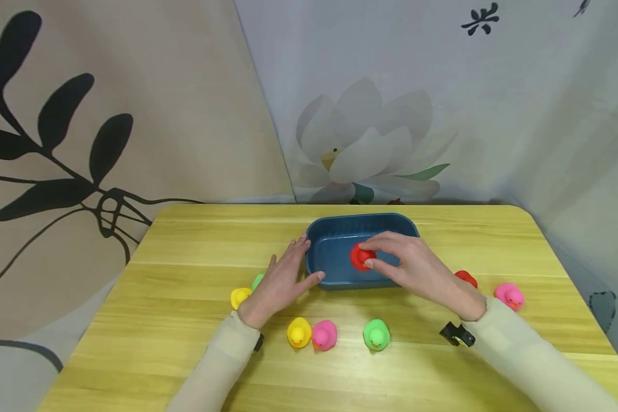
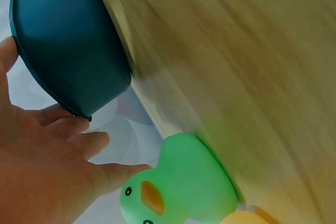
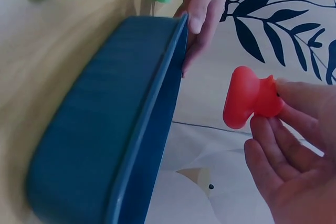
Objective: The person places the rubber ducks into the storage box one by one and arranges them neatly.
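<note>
A red rubber duck [image 1: 359,257] is pinched by its head between the thumb and fingers of my right hand [image 1: 417,264]. In the right wrist view this red duck [image 3: 244,98] shows above the rim of a dark blue rectangular basin [image 3: 100,114]. My left hand [image 1: 284,280] lies at the basin's left end, its straight fingers touching the rim of the basin [image 1: 360,285]. Close by my left hand sit a green rubber duck [image 2: 197,177] and a yellow duck [image 1: 240,297], the green one partly hidden by that hand in the head view.
Nearer the front stand a yellow duck [image 1: 299,333], a pink duck [image 1: 324,335] and a green duck [image 1: 376,335]. Right of the basin are another red duck [image 1: 466,278], partly behind my right wrist, and a pink duck [image 1: 510,296]. Patterned cloth [image 1: 185,103] hangs behind the wooden table [image 1: 185,240].
</note>
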### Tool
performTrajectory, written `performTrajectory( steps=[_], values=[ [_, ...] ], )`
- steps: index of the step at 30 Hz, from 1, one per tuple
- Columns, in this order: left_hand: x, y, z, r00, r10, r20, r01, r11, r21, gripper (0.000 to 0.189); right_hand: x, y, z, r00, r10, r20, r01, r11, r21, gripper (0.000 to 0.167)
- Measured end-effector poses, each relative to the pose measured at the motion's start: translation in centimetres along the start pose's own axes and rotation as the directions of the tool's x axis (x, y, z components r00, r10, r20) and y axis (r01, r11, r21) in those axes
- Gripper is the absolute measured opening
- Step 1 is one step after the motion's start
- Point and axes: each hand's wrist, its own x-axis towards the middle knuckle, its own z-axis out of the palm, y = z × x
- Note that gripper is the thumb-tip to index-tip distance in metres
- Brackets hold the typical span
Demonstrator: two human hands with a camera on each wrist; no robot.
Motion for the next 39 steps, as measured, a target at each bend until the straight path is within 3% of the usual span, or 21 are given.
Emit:
performTrajectory(
  steps=[10, 23, 39],
  values=[
    [0.0, 0.0, 0.0, 1.0, -0.011, 0.015, 0.011, 1.0, -0.01, 0.091, 3.7, 1.0, 0.2, 0.995, 0.041, 0.087, -0.041, 0.999, 0.004, 0.03],
    [-0.1, 0.1, 0.0, 0.999, -0.036, 0.019, 0.037, 0.998, -0.043, 0.091, 7.4, 2.6, 1.7, 0.965, 0.108, 0.239, -0.118, 0.992, 0.031, 0.027],
    [-0.1, 0.0, -0.1, 0.998, -0.058, 0.036, 0.061, 0.994, -0.09, 0.093, 10.7, 4.6, 3.8, 0.862, 0.231, 0.45, -0.279, 0.959, 0.042, 0.027]
  ],
)
